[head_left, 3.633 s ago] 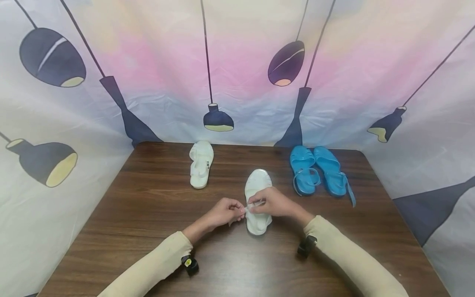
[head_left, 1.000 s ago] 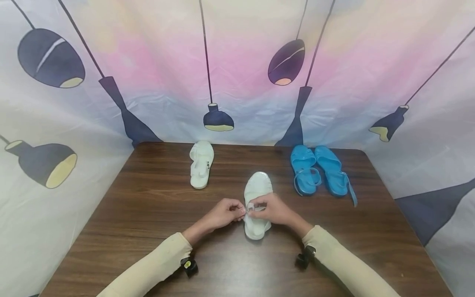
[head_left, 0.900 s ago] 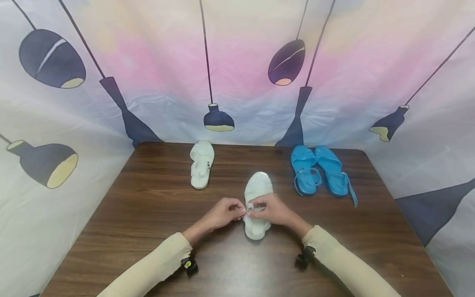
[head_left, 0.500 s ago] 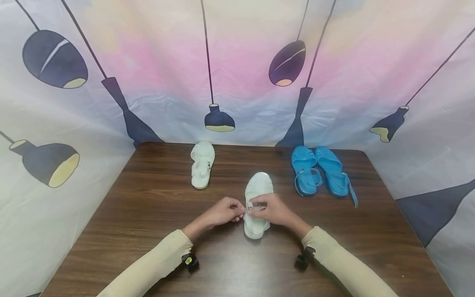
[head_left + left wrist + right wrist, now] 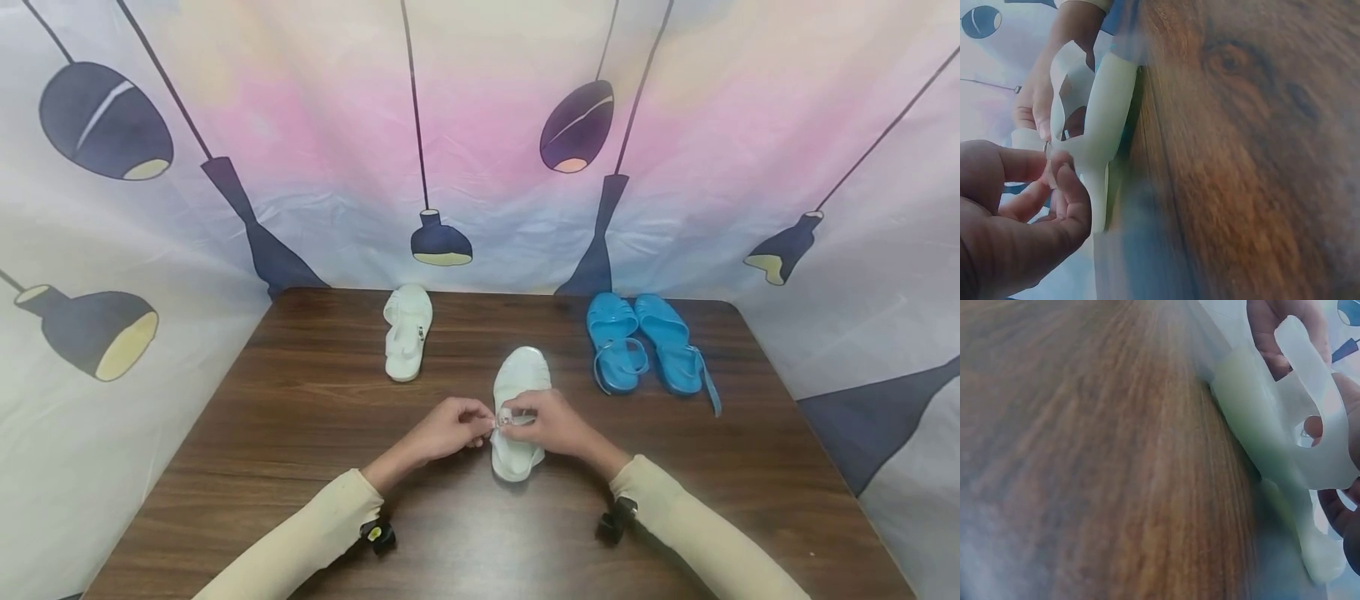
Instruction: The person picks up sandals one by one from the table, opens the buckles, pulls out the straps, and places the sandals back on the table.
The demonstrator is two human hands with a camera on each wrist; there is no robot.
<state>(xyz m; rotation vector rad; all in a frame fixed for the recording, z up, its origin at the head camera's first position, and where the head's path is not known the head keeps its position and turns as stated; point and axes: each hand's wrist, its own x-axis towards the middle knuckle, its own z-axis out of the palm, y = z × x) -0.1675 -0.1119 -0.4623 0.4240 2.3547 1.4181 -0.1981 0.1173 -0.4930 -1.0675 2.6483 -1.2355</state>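
Note:
A white jelly sandal (image 5: 522,375) lies on the table between my hands, toe pointing away. At its left side my left hand (image 5: 452,429) pinches the end of its ankle strap between thumb and forefinger. My right hand (image 5: 557,423) reaches across from the right and holds the strap by its small buckle (image 5: 506,415). In the left wrist view the heel strap (image 5: 1072,81) stands up in a loop above the sole, and the fingertips of both hands meet close to the buckle. Fingers partly hide how strap and buckle engage. The right wrist view shows the sandal's pale heel (image 5: 1244,394) close up.
Another white sandal (image 5: 406,333) lies at the back left, its strap fastened. A pair of blue sandals stands at the back right: one with a looped strap (image 5: 613,321), the other with a loose strap (image 5: 663,325). Lamp-patterned cloth (image 5: 337,250) borders the brown table (image 5: 300,400).
The sandal has shifted slightly toward me since the earliest frame. My right hand has moved slightly nearer, and the buckle now shows by its fingertips. Over the last second only the fingertips shift slightly.

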